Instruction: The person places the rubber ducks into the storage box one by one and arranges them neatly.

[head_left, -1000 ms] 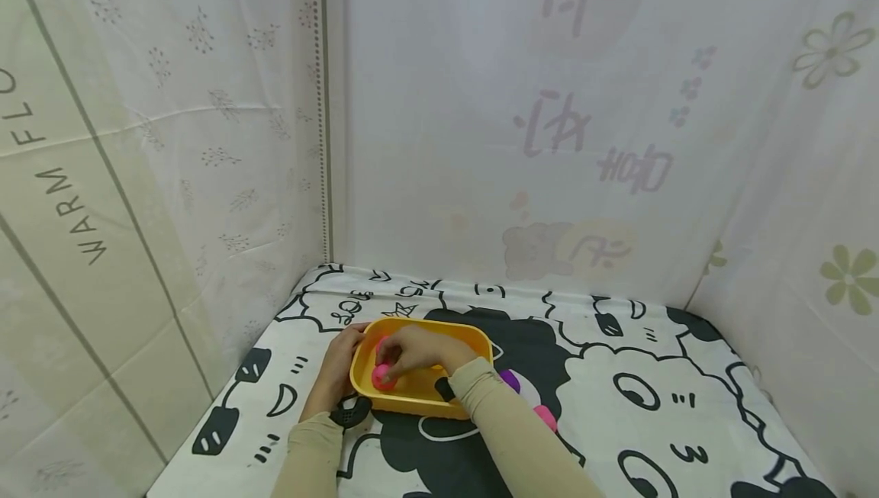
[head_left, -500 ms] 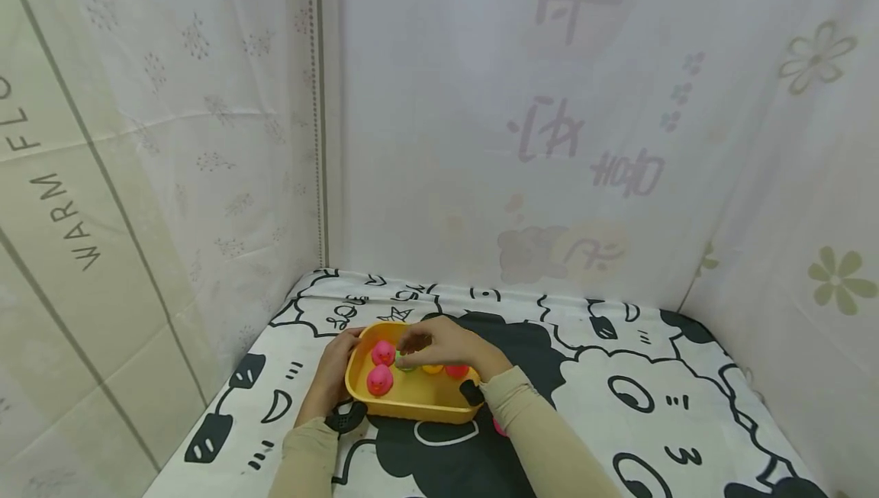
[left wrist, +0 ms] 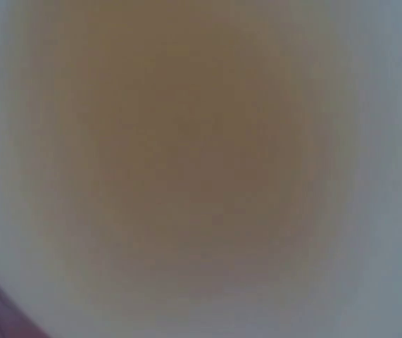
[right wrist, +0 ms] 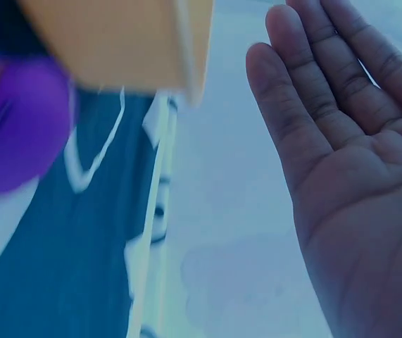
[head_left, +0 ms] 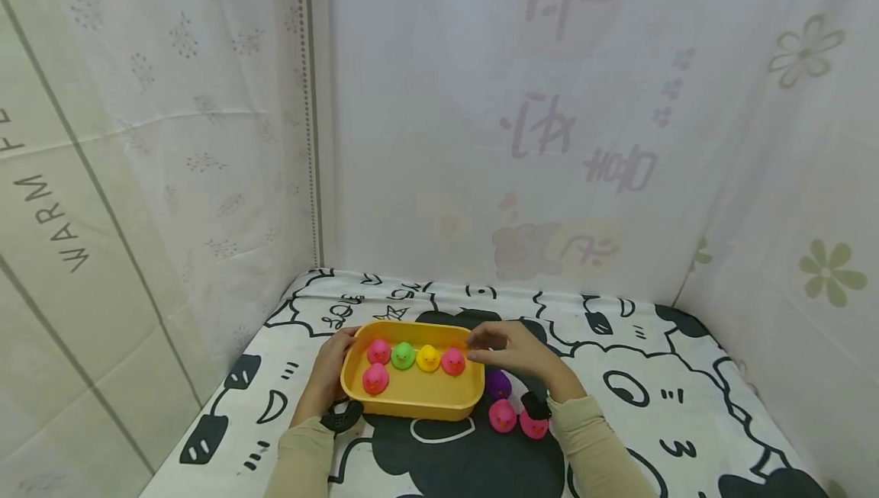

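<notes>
A yellow plastic tub point(head_left: 412, 406) sits on the patterned cloth, with toy ducks inside. A green duck point(head_left: 403, 355), a yellow duck point(head_left: 429, 358) and a pink duck point(head_left: 453, 361) line up in its back row beside another pink duck point(head_left: 378, 351). One more pink duck point(head_left: 375, 378) is in front, at the left. My left hand point(head_left: 330, 368) holds the tub's left side, fingers at the far corner; its wrist view is only blur. Over the tub's right rim my right hand point(head_left: 511, 347) hovers with nothing in it, fingers loosely extended point(right wrist: 355, 155).
Right of the tub, a purple duck point(head_left: 497, 384) and two pink ducks point(head_left: 503, 416) lie on the black-and-white cloth point(head_left: 584, 452), partly under my right wrist. Pale printed curtains point(head_left: 439, 139) stand at the back and on both sides.
My right hand has let go of the front-left pink duck, lifted out of the tub and moved right to its right rim. My left hand stays on the tub.
</notes>
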A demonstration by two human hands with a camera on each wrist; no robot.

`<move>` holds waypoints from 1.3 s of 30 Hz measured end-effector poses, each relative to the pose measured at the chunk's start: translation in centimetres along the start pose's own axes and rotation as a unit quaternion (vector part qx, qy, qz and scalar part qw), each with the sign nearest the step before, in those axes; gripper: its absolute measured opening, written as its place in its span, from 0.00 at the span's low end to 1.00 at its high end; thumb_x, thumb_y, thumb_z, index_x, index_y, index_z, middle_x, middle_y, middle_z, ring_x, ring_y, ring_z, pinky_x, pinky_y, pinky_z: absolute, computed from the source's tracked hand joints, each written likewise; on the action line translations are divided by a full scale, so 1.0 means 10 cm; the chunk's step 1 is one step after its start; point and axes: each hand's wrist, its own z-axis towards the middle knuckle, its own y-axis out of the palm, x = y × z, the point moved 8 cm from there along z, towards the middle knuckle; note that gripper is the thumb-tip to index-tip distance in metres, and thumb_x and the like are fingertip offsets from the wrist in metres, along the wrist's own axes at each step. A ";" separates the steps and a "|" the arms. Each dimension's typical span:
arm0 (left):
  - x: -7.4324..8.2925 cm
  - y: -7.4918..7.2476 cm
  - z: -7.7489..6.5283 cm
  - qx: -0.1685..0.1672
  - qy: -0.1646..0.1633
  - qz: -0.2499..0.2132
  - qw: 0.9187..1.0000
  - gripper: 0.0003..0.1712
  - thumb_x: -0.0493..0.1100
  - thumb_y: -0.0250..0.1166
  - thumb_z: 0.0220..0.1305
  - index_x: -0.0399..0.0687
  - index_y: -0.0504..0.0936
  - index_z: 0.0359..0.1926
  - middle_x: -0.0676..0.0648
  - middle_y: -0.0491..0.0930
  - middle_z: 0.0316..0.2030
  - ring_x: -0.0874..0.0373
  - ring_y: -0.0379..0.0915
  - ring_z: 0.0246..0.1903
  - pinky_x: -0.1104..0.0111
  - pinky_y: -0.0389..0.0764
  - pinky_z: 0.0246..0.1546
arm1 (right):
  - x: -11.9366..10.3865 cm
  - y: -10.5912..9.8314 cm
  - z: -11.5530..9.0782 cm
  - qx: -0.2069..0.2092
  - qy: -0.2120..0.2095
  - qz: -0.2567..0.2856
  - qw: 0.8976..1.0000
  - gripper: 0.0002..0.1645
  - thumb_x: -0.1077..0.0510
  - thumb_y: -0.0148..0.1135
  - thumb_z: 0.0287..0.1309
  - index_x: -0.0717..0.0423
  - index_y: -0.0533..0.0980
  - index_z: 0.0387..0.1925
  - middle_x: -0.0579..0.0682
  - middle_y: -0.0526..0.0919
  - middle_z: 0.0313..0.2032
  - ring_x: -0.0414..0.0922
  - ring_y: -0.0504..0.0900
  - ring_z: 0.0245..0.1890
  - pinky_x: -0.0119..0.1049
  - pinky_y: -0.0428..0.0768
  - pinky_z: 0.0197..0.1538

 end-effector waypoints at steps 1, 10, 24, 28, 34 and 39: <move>0.00 0.00 0.00 -0.001 0.000 0.000 1.000 0.28 0.47 0.42 0.75 0.41 0.70 0.68 0.40 0.68 0.67 0.45 0.67 0.62 0.58 0.71 0.65 | 0.05 -0.03 -0.07 0.005 0.002 -0.002 1.000 0.16 0.44 0.69 0.61 0.41 0.81 0.48 0.42 0.85 0.45 0.40 0.83 0.47 0.40 0.81 0.55; -0.02 -0.02 0.03 0.008 0.003 0.010 1.000 0.28 0.47 0.44 0.73 0.42 0.71 0.68 0.40 0.69 0.66 0.46 0.67 0.61 0.64 0.73 0.62 | 0.58 -0.09 -0.60 0.007 0.034 0.038 0.999 0.20 0.48 0.67 0.64 0.51 0.81 0.54 0.52 0.85 0.49 0.47 0.84 0.49 0.36 0.82 0.51; -0.06 0.01 0.00 0.000 -0.012 -0.003 1.000 0.28 0.47 0.43 0.73 0.43 0.69 0.68 0.41 0.68 0.66 0.46 0.67 0.62 0.63 0.74 0.62 | 0.97 0.05 -0.76 0.024 0.037 0.116 0.992 0.25 0.56 0.67 0.63 0.53 0.77 0.61 0.53 0.81 0.59 0.52 0.78 0.60 0.34 0.79 0.57; 0.00 0.01 0.01 -0.001 -0.004 -0.001 1.000 0.28 0.47 0.43 0.74 0.42 0.69 0.69 0.41 0.68 0.67 0.45 0.67 0.62 0.62 0.72 0.63 | 1.06 0.06 -0.74 0.023 0.047 0.116 0.992 0.25 0.56 0.68 0.62 0.50 0.78 0.61 0.51 0.82 0.58 0.49 0.80 0.58 0.33 0.78 0.58; -0.01 0.01 -0.01 0.002 -0.016 0.003 1.000 0.28 0.47 0.42 0.74 0.43 0.68 0.69 0.41 0.67 0.67 0.46 0.67 0.62 0.61 0.72 0.63 | 1.14 0.11 -0.75 0.023 0.074 0.121 0.990 0.25 0.55 0.69 0.61 0.48 0.79 0.60 0.49 0.82 0.58 0.47 0.80 0.57 0.31 0.78 0.57; -0.03 0.00 0.00 0.003 -0.016 0.002 1.000 0.28 0.47 0.42 0.73 0.43 0.68 0.69 0.41 0.67 0.66 0.46 0.67 0.61 0.61 0.72 0.63 | 1.11 0.11 -0.73 0.022 0.063 0.117 0.991 0.29 0.54 0.69 0.62 0.47 0.75 0.65 0.48 0.79 0.62 0.48 0.77 0.61 0.32 0.77 0.60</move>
